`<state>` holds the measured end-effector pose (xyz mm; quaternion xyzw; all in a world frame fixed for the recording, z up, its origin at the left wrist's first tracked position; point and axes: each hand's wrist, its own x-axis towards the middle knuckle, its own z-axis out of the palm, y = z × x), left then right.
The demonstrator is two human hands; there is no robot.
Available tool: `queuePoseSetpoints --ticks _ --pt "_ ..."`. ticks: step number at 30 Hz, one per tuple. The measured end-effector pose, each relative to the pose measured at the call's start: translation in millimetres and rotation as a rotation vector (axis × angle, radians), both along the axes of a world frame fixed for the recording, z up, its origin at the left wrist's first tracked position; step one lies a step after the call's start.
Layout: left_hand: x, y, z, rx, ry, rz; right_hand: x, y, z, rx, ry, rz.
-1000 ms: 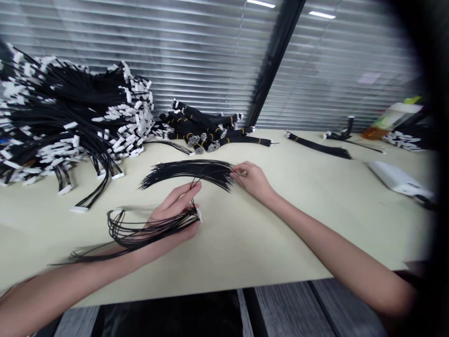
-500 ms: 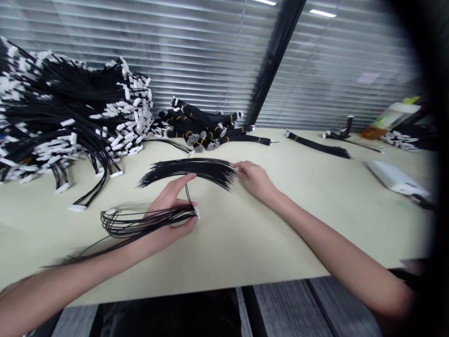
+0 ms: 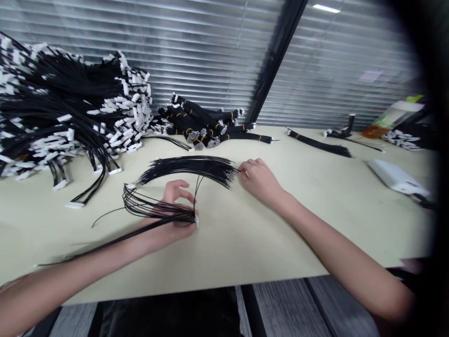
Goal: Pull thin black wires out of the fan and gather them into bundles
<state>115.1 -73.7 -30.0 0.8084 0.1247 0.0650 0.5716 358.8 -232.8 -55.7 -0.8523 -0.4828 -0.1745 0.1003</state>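
Observation:
My left hand (image 3: 178, 229) is closed around a wire harness (image 3: 157, 213) just beside its white connector (image 3: 196, 219). Its thin black wires trail left over my forearm, and a second white connector (image 3: 130, 186) hangs at their far bend. One or two wires stick up from the held connector toward a loose bundle of cut black wires (image 3: 189, 167) on the table. At the bundle's right end, my right hand (image 3: 259, 180) pinches the tip of a black wire that pokes out from the others.
A big heap of harnesses with white connectors (image 3: 136, 100) fills the left. Taped black wire bundles (image 3: 206, 124) lie against the blinds, another bundle (image 3: 319, 142) to their right. A white box-shaped device (image 3: 396, 177) and a bottle (image 3: 393, 117) are on the right.
My left hand has drawn slightly toward me, its upper fingers curling, and the harness's loose connector swung up and right. My right hand shifted a little right, with a wire tip now showing.

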Motion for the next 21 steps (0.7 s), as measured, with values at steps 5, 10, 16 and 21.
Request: queuePoseSetpoints --ticks 5,10,16,21 --pt "2 2 -0.1 0.0 -0.003 -0.03 0 -1 4.3 0.107 0.277 -0.009" --pt "1 0 2.1 0.054 0.043 -0.006 -10 2 15.9 0.226 1.034 0.021" --pt "1 -2 0.2 0.146 0.047 -0.004 -52 7 30.2 0.264 1.69 0.207" --pt "1 -5 2.8 0.239 0.066 0.012 -94 11 25.7 0.136 1.759 0.454"
